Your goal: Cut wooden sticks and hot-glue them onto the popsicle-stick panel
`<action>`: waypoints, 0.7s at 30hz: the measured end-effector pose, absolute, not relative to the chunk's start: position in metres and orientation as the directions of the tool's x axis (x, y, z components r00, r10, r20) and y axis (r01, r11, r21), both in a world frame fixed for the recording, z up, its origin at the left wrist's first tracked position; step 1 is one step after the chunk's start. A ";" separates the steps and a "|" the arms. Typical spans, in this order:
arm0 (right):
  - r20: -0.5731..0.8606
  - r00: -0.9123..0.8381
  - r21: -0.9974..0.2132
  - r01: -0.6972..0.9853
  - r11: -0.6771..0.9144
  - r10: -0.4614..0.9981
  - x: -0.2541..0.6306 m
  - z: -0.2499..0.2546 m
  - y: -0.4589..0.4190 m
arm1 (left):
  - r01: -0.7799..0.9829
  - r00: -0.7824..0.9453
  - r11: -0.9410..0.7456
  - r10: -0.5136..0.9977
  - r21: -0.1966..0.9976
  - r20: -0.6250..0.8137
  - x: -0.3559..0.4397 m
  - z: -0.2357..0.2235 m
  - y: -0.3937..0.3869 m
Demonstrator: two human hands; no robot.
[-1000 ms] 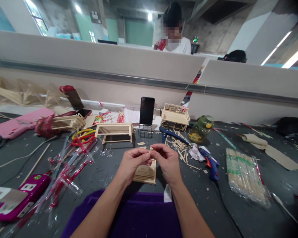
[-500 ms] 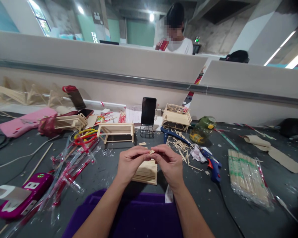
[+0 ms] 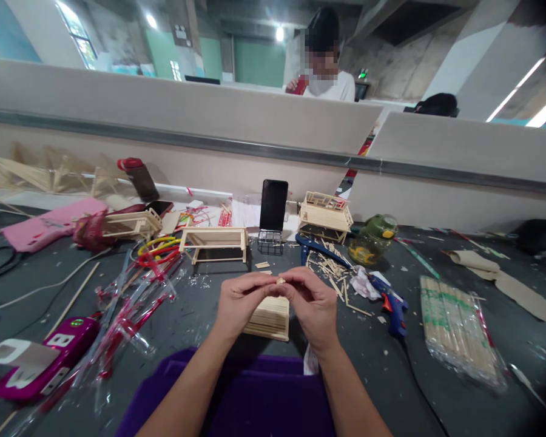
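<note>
Between the fingertips of both hands is a small bundle of short wooden sticks [image 3: 280, 281], seen end-on and mostly covered by fingers. My left hand [image 3: 242, 301] pinches it from the left, and my right hand [image 3: 310, 301] pinches it from the right. Just below and behind the hands lies a flat panel of wooden sticks set side by side [image 3: 269, 318], partly hidden by my left hand. A few short stick pieces [image 3: 262, 265] rest on the table beyond the fingertips.
A stick frame [image 3: 216, 237] and a small stick-built bench [image 3: 325, 215] stand at the back, with a phone [image 3: 273, 203] between them. Right are blue cutters [image 3: 306, 246], a glue gun [image 3: 395, 312], a green bottle [image 3: 374, 240] and bagged sticks [image 3: 457, 328]. Left lies a purple power strip [image 3: 50, 358].
The bundle has tipped from upright to nearly end-on as the fingers of both hands turn and close over it. The view has shifted slightly.
</note>
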State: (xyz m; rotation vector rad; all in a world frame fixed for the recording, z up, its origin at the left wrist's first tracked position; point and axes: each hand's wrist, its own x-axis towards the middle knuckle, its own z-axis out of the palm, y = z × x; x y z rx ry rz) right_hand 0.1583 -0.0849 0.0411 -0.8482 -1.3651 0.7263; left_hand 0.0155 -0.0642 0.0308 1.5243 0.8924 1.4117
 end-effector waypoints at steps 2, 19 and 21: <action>0.521 0.083 -0.854 0.050 0.518 0.850 0.158 0.041 -0.085 | -0.040 0.105 -0.400 0.909 0.915 0.402 0.015 0.030 -0.064; 0.488 0.103 -0.873 0.074 0.483 0.867 0.159 0.039 -0.082 | -0.033 0.160 -0.344 0.925 0.938 0.344 0.014 0.034 -0.064; 0.350 0.129 -0.931 -0.056 0.360 0.928 0.159 0.036 -0.079 | -0.103 0.180 -0.211 0.957 0.972 0.226 0.016 0.035 -0.064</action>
